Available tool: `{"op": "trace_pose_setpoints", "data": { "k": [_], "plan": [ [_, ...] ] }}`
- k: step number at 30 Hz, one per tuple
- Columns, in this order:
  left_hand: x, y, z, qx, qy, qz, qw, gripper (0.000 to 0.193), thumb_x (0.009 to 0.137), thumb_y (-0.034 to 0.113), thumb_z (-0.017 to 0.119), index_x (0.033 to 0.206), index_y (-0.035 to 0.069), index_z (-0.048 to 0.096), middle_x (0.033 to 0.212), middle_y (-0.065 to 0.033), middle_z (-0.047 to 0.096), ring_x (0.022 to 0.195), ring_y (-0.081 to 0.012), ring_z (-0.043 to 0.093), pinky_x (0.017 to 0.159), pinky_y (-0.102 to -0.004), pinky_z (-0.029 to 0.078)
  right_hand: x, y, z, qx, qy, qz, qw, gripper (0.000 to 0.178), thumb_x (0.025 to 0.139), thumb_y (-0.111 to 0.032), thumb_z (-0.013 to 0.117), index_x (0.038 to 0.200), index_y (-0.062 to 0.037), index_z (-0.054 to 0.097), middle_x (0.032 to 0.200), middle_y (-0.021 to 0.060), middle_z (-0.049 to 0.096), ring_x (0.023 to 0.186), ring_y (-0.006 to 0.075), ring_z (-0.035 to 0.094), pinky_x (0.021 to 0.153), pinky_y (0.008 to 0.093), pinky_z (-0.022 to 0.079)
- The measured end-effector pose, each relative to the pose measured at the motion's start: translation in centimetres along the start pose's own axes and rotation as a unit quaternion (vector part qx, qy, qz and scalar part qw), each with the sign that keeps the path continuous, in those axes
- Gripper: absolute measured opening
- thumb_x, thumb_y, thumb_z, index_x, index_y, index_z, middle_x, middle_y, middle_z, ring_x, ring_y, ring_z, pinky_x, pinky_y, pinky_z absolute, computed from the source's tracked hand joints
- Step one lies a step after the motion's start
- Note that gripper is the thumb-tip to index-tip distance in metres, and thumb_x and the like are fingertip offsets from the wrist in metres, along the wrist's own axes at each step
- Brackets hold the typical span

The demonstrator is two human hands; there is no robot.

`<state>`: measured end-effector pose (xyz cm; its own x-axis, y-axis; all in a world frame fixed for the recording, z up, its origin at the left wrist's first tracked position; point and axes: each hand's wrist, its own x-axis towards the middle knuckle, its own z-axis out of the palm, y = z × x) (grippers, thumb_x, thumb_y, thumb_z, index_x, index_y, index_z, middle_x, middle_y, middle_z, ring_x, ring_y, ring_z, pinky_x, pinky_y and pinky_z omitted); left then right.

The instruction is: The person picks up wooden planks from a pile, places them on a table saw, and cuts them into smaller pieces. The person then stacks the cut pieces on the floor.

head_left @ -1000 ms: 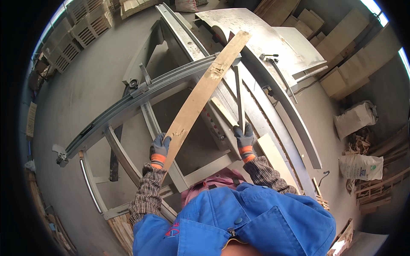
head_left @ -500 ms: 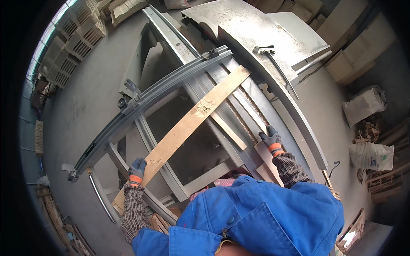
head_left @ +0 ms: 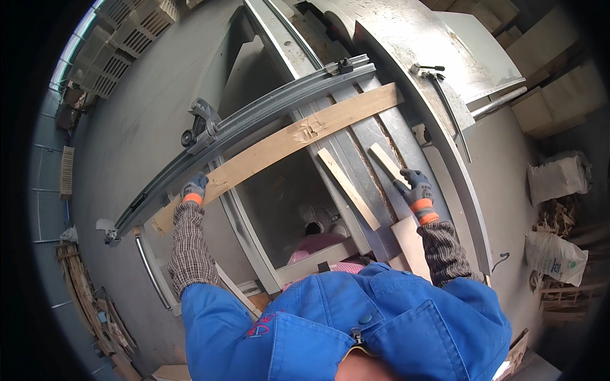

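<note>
My left hand point(head_left: 195, 185), in a grey glove with an orange cuff, grips a long wooden board point(head_left: 267, 152) near its left end. The board slants across the metal sliding table point(head_left: 362, 89), close to the aluminium fence rail point(head_left: 254, 124), with a rough, gouged patch near its middle. On the right, my gloved right hand point(head_left: 416, 190) is closed round the near end of a short wood strip point(head_left: 386, 162). Another narrow strip point(head_left: 349, 190) lies loose between the hands. A wider pale wood piece point(head_left: 412, 246) rests just below my right hand.
A clamp-like stop point(head_left: 202, 126) sits on the rail. Beyond the long machine edge point(head_left: 445, 152) stands a broad machine top point(head_left: 406, 32) with a black-handled lever point(head_left: 451, 114). Sacks point(head_left: 556, 257) and scrap wood lie at right, plastic crates point(head_left: 136, 32) at far left.
The board's left end has swung away from me with my left hand, bringing the board closer to the rail. The short strip in my right hand now lies apart from the board.
</note>
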<state>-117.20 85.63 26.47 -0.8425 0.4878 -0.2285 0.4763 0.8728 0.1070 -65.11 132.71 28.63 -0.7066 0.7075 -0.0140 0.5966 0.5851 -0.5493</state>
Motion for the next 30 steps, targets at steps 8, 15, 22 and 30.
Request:
{"op": "trace_pose_setpoints", "data": {
  "k": [8, 15, 22, 30],
  "plan": [
    [1.0, 13.2, 2.2, 0.026, 0.168, 0.178, 0.969, 0.074, 0.071, 0.046, 0.071, 0.130, 0.012, 0.045, 0.126, -0.0135, 0.048, 0.119, -0.0331, 0.043, 0.102, -0.0470, 0.033, 12.9, -1.5, 7.5, 0.125, -0.095, 0.236, 0.959, 0.043, 0.080, -0.045, 0.063, 0.102, -0.0094, 0.068, 0.092, 0.0106, 0.070, 0.086, 0.0239, 0.066, 0.077, 0.0350, 0.049],
    [2.0, 19.1, 1.9, 0.116, 0.033, 0.198, 0.973, 0.095, 0.060, 0.051, 0.076, 0.137, 0.014, 0.036, 0.135, -0.0079, 0.037, 0.127, -0.0278, 0.033, 0.109, -0.0484, 0.023, 24.5, -0.7, 10.9, 0.033, -0.064, 0.283, 0.957, 0.041, 0.082, -0.049, 0.061, 0.086, -0.0096, 0.072, 0.073, 0.0072, 0.068, 0.064, 0.0183, 0.064, 0.062, 0.0314, 0.049],
    [2.8, 18.2, 3.6, 0.152, 0.168, 0.232, 0.946, 0.099, 0.058, 0.043, 0.080, 0.140, 0.017, 0.032, 0.136, -0.0068, 0.035, 0.129, -0.0261, 0.030, 0.107, -0.0444, 0.028, 27.3, -4.7, 10.5, -0.027, -0.102, 0.267, 0.958, 0.045, 0.075, -0.047, 0.062, 0.099, -0.0094, 0.070, 0.102, 0.0159, 0.067, 0.096, 0.0321, 0.064, 0.084, 0.0395, 0.049],
    [4.2, 22.7, 0.4, 0.213, 0.040, 0.148, 0.965, 0.116, 0.057, 0.054, 0.077, 0.148, 0.019, 0.015, 0.152, -0.0173, 0.010, 0.141, -0.0338, 0.009, 0.111, -0.0502, 0.018, 26.8, -4.6, 10.6, 0.025, -0.062, 0.255, 0.965, 0.038, 0.074, -0.046, 0.063, 0.090, -0.0123, 0.072, 0.092, 0.0141, 0.069, 0.089, 0.0303, 0.065, 0.079, 0.0375, 0.049]
  ]
}}
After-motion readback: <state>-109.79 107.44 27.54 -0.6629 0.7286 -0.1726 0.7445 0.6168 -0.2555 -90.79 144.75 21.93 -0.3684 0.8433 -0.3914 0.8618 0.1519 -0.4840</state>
